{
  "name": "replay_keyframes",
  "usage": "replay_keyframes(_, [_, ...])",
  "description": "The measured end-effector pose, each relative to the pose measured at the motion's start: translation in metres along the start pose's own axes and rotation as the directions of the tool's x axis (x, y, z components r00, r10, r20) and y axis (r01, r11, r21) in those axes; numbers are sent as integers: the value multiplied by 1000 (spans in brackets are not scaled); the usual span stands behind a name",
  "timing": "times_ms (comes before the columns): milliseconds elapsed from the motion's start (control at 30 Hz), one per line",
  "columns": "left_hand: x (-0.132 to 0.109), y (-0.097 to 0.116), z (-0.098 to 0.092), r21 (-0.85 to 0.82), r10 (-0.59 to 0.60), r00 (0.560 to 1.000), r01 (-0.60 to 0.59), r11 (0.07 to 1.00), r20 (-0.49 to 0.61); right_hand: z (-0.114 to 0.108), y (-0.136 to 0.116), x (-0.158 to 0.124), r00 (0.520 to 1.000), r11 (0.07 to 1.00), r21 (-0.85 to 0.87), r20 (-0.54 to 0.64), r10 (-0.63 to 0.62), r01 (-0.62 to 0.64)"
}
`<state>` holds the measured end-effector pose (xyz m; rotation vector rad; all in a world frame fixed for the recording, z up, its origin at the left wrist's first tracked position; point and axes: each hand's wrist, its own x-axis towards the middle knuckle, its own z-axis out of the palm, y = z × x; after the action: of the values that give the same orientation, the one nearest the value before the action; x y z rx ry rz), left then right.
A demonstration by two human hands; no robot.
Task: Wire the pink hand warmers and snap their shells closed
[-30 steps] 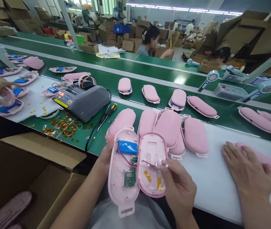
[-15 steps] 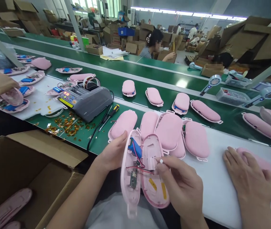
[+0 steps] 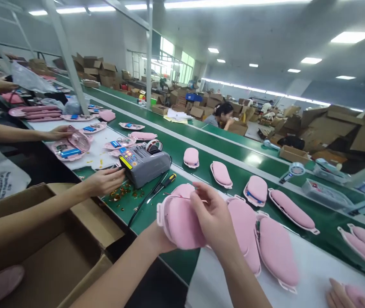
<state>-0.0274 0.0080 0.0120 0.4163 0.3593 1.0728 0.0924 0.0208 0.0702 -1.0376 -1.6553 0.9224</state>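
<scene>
I hold a closed pink oval case (image 3: 177,222) on edge above the table's front edge. My left hand (image 3: 157,238) grips it from behind and below; mostly its wrist and palm heel show. My right hand (image 3: 214,214) wraps over the case's right side, fingers curled at its top rim. Just behind it several more closed pink cases (image 3: 275,248) lie on the white mat (image 3: 317,273).
A co-worker's hand (image 3: 105,179) reaches from the left to a grey tape dispenser (image 3: 142,162), with a screwdriver (image 3: 164,183) beside it. An open cardboard box (image 3: 41,244) stands low on the left. More pink cases ride the green belt (image 3: 201,149). Another person's hand (image 3: 345,295) shows at bottom right.
The two case halves, open before with battery and circuit board showing, are now folded shut in my hands. My view has swung up and left; a co-worker's hand now reaches the dispenser.
</scene>
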Motion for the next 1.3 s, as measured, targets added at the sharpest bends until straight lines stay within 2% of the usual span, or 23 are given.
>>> replay_keyframes(67, [-4, 3, -5, 74, -49, 997, 53, 996, -63, -6, 7, -5, 979, 996, -15, 183, -87, 91])
replay_keyframes(167, [-7, 6, -11, 131, -48, 996, 58, 990, -80, -17, 16, -18, 866, 932, -174, 454, -211, 319])
replay_keyframes(233, [-4, 8, -10, 126, -9, 999, 15, 992, -48, -20, 22, -24, 839, 855, -304, 490, -238, 420])
replay_keyframes(300, [1, 10, -6, 116, 45, 998, -42, 992, -32, -20, 29, -25, 852, 804, -382, 449, -269, 455])
replay_keyframes(367, [4, 12, 2, 100, 101, 995, -100, 990, -13, -18, 35, -23, 890, 801, -416, 343, -301, 431])
replay_keyframes(433, [5, 12, 9, 99, 131, 990, -134, 986, 42, -15, 38, -21, 935, 838, -416, 195, -298, 353])
replay_keyframes(500, [4, 10, 12, 153, 171, 972, -195, 969, 160, -12, 38, -20, 968, 889, -387, 39, -248, 243])
replay_keyframes(567, [3, 6, 11, 223, 198, 940, -264, 938, 277, -8, 37, -20, 982, 937, -320, -70, -173, 142])
replay_keyframes(600, [4, 4, 8, 242, 217, 928, -295, 924, 303, -7, 37, -21, 989, 961, -257, -83, -126, 101])
replay_keyframes(667, [7, 1, 2, 225, 254, 925, -321, 920, 282, -6, 39, -23, 999, 998, -54, -42, -32, 29])
replay_keyframes(733, [11, -1, -6, 150, 231, 941, -273, 950, 249, -8, 41, -27, 998, 977, 204, 12, 63, -64])
replay_keyframes(833, [14, -4, -21, 31, 117, 947, -132, 991, 298, -12, 46, -38, 961, 842, 490, -32, 275, -225])
replay_keyframes(900, [11, -5, -31, 10, 34, 940, -40, 999, 340, -16, 51, -50, 916, 798, 526, -82, 392, -294])
replay_keyframes(1000, [4, -7, -42, 37, -109, 923, 102, 994, 370, -27, 61, -67, 905, 847, 445, -161, 395, -291])
replay_keyframes(1067, [1, -8, -44, 46, -196, 903, 193, 980, 382, -47, 70, -78, 910, 875, 399, -186, 369, -273])
replay_keyframes(1133, [2, -10, -42, 41, -241, 895, 244, 969, 375, -83, 80, -89, 903, 886, 380, -222, 368, -267])
replay_keyframes(1233, [7, -13, -36, 9, -154, 952, 158, 987, 265, -162, 103, -111, 917, 942, 256, -277, 287, -217])
replay_keyframes(1267, [10, -15, -33, 6, -117, 970, 119, 993, 214, -189, 114, -120, 970, 990, 35, -195, 143, -139])
replay_keyframes(1300, [12, -17, -31, 11, -91, 981, 91, 996, 169, -214, 126, -130, 991, 981, -188, -132, 11, -36])
